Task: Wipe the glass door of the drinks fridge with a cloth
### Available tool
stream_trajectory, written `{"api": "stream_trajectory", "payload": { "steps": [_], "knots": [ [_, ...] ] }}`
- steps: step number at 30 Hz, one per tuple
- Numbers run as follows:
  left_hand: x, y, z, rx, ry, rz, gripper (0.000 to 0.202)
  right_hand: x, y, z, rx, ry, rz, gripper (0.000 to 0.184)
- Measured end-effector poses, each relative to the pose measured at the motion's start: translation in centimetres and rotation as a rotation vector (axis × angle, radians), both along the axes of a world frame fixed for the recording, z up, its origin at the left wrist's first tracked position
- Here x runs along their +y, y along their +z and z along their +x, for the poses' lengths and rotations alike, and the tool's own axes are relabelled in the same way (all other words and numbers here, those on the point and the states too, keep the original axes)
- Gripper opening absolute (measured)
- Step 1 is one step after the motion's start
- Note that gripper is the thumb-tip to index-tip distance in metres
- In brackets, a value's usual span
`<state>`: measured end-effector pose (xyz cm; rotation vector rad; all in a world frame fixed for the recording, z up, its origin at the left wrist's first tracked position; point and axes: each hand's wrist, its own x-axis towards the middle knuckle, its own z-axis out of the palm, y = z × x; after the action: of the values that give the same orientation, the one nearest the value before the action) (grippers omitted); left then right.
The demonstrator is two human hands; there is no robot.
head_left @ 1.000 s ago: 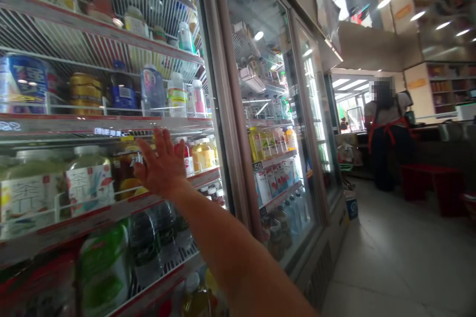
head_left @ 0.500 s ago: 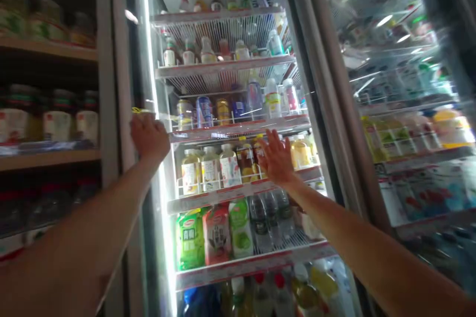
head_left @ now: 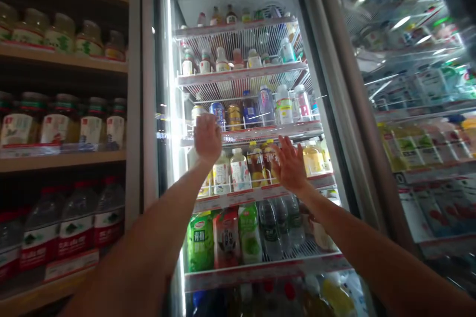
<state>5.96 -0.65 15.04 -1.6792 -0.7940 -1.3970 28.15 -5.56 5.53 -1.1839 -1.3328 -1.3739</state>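
Both my hands are raised before a lit drinks cooler. My left hand (head_left: 207, 137) is in front of the shelf edge below the cans, its fingers close together and foreshortened, nothing visible in it. It partly covers a blue can (head_left: 217, 112) and a pale-capped bottle. My right hand (head_left: 289, 164) has its fingers spread and is empty, in front of the row with brown-labelled bottles (head_left: 256, 162) and yellow juice bottles (head_left: 313, 158). Between the hands stands a white-labelled bottle (head_left: 240, 171). Whether either hand touches anything, I cannot tell.
Green and red drink pouches (head_left: 201, 241) and clear water bottles (head_left: 273, 228) fill the shelf below. A metal door frame (head_left: 344, 84) runs down the right, beside another stocked cooler. To the left, wooden shelves hold jars (head_left: 59, 124) and red-capped bottles (head_left: 76, 218).
My left hand has moved right, from the cooler's left edge to in front of the can shelf. My right hand stays before the bottle row, fingers spread. The view has shifted somewhat left.
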Motion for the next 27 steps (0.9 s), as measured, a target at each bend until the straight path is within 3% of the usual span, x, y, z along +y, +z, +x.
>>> {"api": "stream_trajectory", "payload": {
  "steps": [3,5,6,9,11,16,17,21,22,27],
  "knots": [
    [-0.4,-1.1,3.6,0.261,-0.071,0.048,0.040,-0.1,0.1,0.5,-0.004,0.026,0.022,0.044],
    [-0.5,-1.0,4.2,0.372,-0.086,0.065,0.039,-0.4,0.3,1.5,-0.029,0.037,0.020,0.045],
    [-0.4,-0.6,3.9,0.321,-0.080,0.062,0.040,-0.7,0.4,2.1,-0.032,0.035,0.022,0.045],
    [0.2,0.5,2.5,-0.082,-0.052,0.026,0.042,-1.6,0.6,4.3,0.020,0.001,0.081,0.045],
    [0.4,0.1,3.0,-0.126,-0.063,0.044,0.043,-2.3,0.5,5.5,0.054,-0.024,0.125,0.044],
    [0.1,-2.3,8.0,0.577,-0.127,0.278,0.037,-4.1,0.0,7.4,-0.051,-0.070,0.099,0.044],
    [0.1,-2.2,8.6,0.575,-0.123,0.291,0.037,-4.5,0.0,7.9,-0.061,-0.077,0.105,0.044],
    [-0.3,-1.1,9.8,0.094,-0.113,0.210,0.039,-6.8,0.0,10.5,-0.038,-0.094,0.155,0.045],
    [-0.5,-1.1,10.3,0.068,-0.122,0.205,0.040,-7.4,0.0,11.3,-0.036,-0.104,0.158,0.047],
    [-2.2,-1.5,15.1,0.539,-0.204,0.290,0.035,-9.9,-1.0,14.4,-0.095,-0.158,0.138,0.052]
  ]
}}
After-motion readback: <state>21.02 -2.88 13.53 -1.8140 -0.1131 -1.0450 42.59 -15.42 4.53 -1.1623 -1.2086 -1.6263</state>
